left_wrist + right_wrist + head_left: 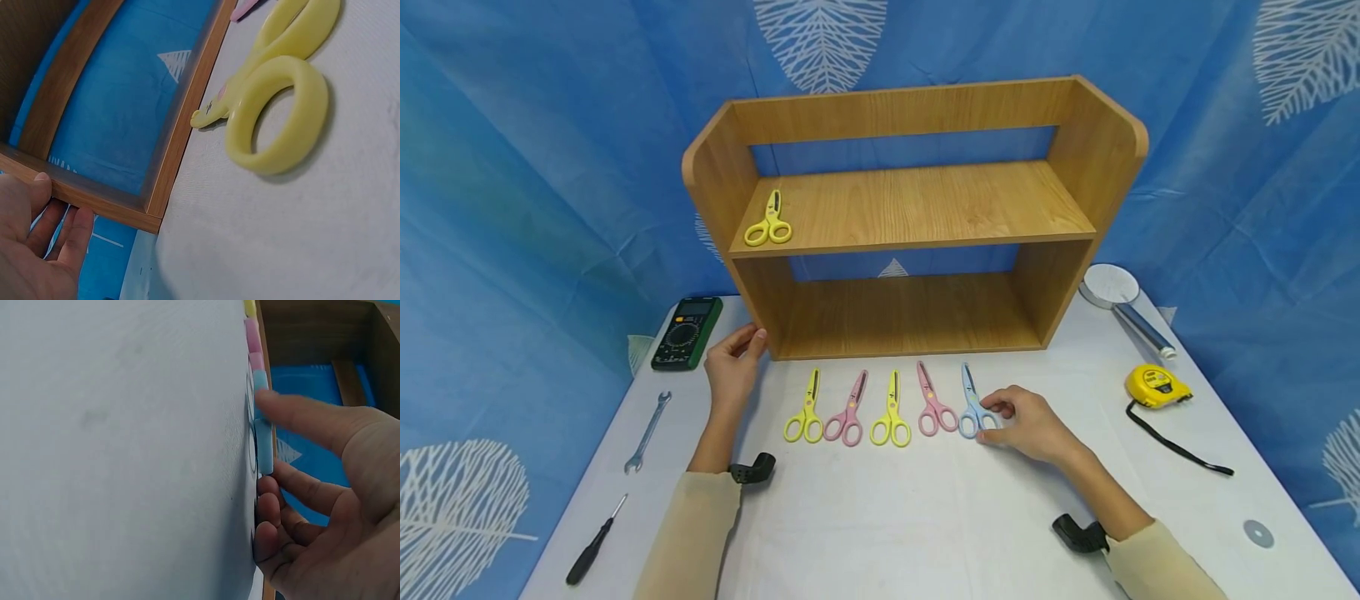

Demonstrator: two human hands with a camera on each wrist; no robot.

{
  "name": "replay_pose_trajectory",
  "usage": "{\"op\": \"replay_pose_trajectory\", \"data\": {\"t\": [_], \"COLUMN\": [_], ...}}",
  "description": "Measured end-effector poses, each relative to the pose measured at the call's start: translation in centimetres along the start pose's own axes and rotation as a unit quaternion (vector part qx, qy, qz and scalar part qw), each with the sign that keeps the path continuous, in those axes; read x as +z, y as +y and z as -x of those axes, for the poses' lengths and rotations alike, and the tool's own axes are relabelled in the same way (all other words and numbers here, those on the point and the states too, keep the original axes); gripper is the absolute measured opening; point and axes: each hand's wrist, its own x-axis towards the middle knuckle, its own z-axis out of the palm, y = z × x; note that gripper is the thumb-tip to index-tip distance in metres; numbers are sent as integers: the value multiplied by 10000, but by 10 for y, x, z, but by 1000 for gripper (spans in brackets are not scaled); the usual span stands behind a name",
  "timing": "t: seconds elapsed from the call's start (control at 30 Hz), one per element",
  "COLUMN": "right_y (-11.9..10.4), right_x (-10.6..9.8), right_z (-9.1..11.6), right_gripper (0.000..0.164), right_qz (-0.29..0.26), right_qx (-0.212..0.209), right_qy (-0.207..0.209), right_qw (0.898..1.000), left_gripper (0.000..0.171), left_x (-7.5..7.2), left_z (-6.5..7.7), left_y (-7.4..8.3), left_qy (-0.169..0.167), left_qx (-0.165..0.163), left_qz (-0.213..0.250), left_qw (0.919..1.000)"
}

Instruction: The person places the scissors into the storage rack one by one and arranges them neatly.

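Note:
Blue scissors point(970, 402) lie at the right end of a row on the table, blades toward the shelf. My right hand point(1024, 423) pinches their handle loops, thumb on the near side and index finger on the right; the right wrist view shows the blue handle point(265, 447) between them. My left hand point(734, 367) holds the left side board of a two-tier wooden shelf point(917, 343), its thumb and fingers on either side of the board's edge in the left wrist view. Yellow scissors point(771, 221) lie on the upper tier, at the left.
Left of the blue scissors are yellow scissors point(806, 414), pink scissors point(850, 414) and another pair of each colour. A multimeter point(687, 334), wrench point(647, 433) and screwdriver point(595, 546) lie left. At right are a magnifying glass point(1111, 286), tape measure point(1153, 386) and grey washer point(1258, 533).

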Motion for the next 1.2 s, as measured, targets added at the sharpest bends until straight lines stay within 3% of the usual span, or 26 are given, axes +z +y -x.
{"op": "replay_pose_trajectory", "data": {"t": [0.2,0.5,0.73,0.9,1.07,1.2], "right_y": [-2,-16,-73,-121,-167,-202], "right_x": [-4,-29,-64,-91,-106,-108], "right_z": [-1,2,11,5,-26,-60], "right_gripper": [37,34,39,39,41,41], "right_qz": [72,-651,-1289,-1747,-2003,-1776], "right_qx": [111,157,-396,-1117,-1404,-1351], "right_qy": [-13,-58,-78,306,849,1058], "right_qw": [9999,9977,9908,9778,9659,9690], "left_gripper": [39,40,40,39,39,39], "left_x": [2,0,0,0,-1,-1], "left_z": [0,1,2,0,-2,-1], "left_y": [0,-1,-3,-2,0,0], "left_qy": [9,0,-2,-16,-16,-17], "left_qx": [-5,-62,-137,-70,43,-21], "left_qz": [-73,-84,-150,-65,-49,59], "left_qw": [10000,9999,9998,10000,10000,10000]}}
